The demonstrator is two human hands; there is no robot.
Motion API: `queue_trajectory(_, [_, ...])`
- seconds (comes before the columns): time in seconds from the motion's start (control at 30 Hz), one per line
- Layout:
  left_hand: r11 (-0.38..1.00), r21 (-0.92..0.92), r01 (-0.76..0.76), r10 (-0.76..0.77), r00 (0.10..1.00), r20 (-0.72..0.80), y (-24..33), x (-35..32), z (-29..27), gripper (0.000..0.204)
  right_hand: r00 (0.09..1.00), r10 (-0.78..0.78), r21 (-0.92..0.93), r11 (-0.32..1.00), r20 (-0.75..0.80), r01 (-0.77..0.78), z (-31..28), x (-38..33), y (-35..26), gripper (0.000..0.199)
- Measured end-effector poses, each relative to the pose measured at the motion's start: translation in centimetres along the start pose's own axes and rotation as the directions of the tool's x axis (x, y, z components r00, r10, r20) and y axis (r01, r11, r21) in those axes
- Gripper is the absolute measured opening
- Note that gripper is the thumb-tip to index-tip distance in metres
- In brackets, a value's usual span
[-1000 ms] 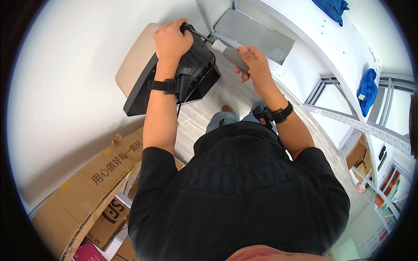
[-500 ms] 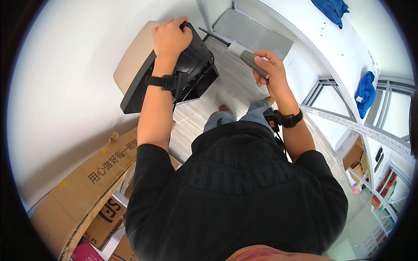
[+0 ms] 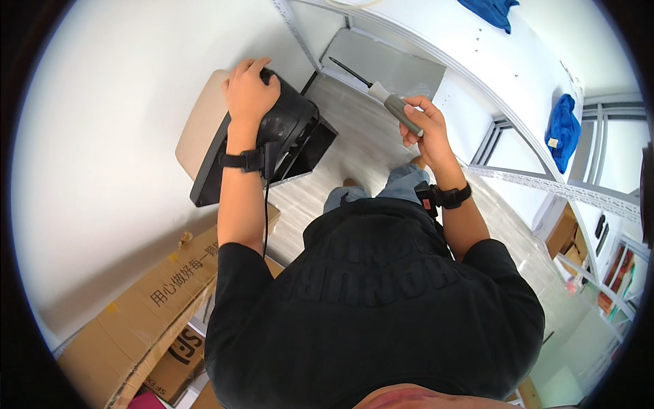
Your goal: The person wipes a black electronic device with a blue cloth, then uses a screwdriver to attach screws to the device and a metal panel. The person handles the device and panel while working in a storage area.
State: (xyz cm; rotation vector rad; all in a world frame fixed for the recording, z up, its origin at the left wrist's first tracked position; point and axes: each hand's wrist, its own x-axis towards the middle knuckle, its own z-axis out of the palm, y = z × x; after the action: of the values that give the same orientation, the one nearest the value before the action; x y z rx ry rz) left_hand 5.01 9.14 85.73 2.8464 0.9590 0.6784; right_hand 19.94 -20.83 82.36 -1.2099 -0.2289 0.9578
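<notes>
My left hand (image 3: 251,92) is closed over the top edge of a bulky black appliance with a flat beige panel (image 3: 199,126). The appliance leans at a slant beside the white wall, its black housing (image 3: 289,102) towards the middle and a cable along its side. In my right hand (image 3: 427,123) is a screwdriver (image 3: 395,109) with a grey handle and a long black shaft. Its tip points up and to the left, apart from the appliance. Black straps with small devices are on both my wrists. What my left fingertips touch on the far side is hidden.
A long brown cardboard box (image 3: 146,307) stands at the lower left, with more boxes below it. White metal shelving (image 3: 518,112) runs along the right, with blue cloth (image 3: 563,133) on it. A grey panel (image 3: 381,61) lies at the far end of the wooden floor (image 3: 357,140).
The view has shifted, and the appliance and my left hand appear lower. The screwdriver remains in my right hand, its tip now farther from the appliance.
</notes>
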Motion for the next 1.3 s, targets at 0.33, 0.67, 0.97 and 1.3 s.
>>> queue_trajectory(0.33, [0.776,-0.608,-0.170,0.207,0.978,-0.009,18.2,5.5,6.1,0.017,0.995,-0.076,0.069,0.994,-0.061,0.080,-12.4,-0.8,-4.6,0.035])
queue_trajectory(0.67, [0.599,-0.798,-0.069,0.448,0.854,0.263,43.7,5.9,20.0,0.023,0.878,-0.195,0.004,0.976,-0.438,0.219,-27.9,-5.3,-7.5,0.031])
queue_trajectory(0.97, [0.776,-0.590,-0.225,0.445,0.857,0.258,48.3,6.5,23.5,0.015,0.852,-0.220,0.035,0.963,-0.475,0.268,-33.6,-6.4,-7.9,0.027])
queue_trajectory(1.3, [0.008,-0.729,0.685,0.162,0.718,0.677,40.6,8.3,19.3,0.020,0.969,-0.160,-0.096,0.985,-0.186,0.144,-30.8,-1.5,-10.8,0.032])
